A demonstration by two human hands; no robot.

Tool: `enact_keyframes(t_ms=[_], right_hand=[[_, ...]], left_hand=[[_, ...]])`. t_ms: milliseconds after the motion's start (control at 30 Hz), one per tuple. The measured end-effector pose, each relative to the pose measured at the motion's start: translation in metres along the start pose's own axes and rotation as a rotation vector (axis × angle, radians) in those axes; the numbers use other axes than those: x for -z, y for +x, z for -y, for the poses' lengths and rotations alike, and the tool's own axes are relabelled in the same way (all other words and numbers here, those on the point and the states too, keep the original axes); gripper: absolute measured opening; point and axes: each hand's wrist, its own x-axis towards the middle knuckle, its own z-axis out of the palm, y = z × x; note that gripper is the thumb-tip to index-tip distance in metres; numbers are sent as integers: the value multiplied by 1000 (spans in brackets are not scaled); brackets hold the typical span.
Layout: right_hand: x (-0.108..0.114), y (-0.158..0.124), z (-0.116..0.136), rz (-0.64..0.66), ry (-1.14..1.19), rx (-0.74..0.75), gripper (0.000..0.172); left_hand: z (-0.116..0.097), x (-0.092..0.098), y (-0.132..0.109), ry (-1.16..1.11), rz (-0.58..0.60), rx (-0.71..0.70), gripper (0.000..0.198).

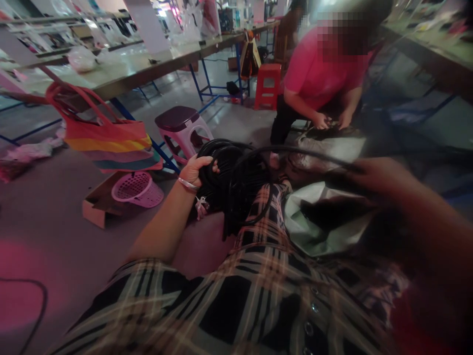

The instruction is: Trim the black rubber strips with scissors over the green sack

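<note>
Black corrugated tubing, wound into a thick coil [232, 185], rests against the person's plaid shirt [236, 281] near the middle of the scene, at the lap. The left hand [195, 172] grips the coil from its left side, with the fingers [205, 161] curled over several turns: a closed hold on the bundle, not a wide one. A bracelet [187, 184] circles the left wrist, and a small white tie [201, 203] sits at the lower left edge of the coil. One loose strand [295, 150] arcs from the top of the coil rightward to the right hand [365, 180]. That hand is dark and blurred; I cannot tell whether it closes on the strand or only lies beside it. A white-and-green bag [318, 222] lies just below the right hand. Farther off on the right, a co-worker in a pink shirt [321, 74] bends forward, with both hands [321, 121] on a grey sack [328, 148]. To the left of the coil are a striped tote bag [107, 143], a pink perforated basket [138, 190] against a cardboard box [98, 207], and a pink-and-white stool [183, 128]. At the far end stand a red stool [268, 86] and a long table [129, 69] on blue frames.
</note>
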Motion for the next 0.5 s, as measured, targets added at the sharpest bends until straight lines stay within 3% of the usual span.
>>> enact_keyframes(t_ms=[67, 133, 233, 333, 400, 433, 467, 500], right_hand=[[-8, -9, 20, 309, 90, 189, 22], [-11, -30, 47, 300, 277, 388, 23], [-1, -70, 91, 257, 412, 568, 26], [5, -86, 121, 521, 584, 681, 31], [-8, -77, 127, 566, 735, 636, 41], [-21, -68, 126, 438, 786, 477, 45], [-37, -59, 123, 195, 808, 238, 44], [-56, -51, 120, 42, 803, 64, 42]], left_hand=[[0, -9, -1, 18, -1, -37, 20], [1, -16, 0, 31, 7, -68, 19], [4, -26, 0, 43, 26, -68, 20], [7, -38, -4, 47, 25, -60, 24], [7, -47, -10, 44, 40, -66, 25], [7, -50, -14, 40, 56, -72, 25], [7, -54, -18, 35, 75, -78, 25], [7, -56, -21, 29, 91, -84, 24]])
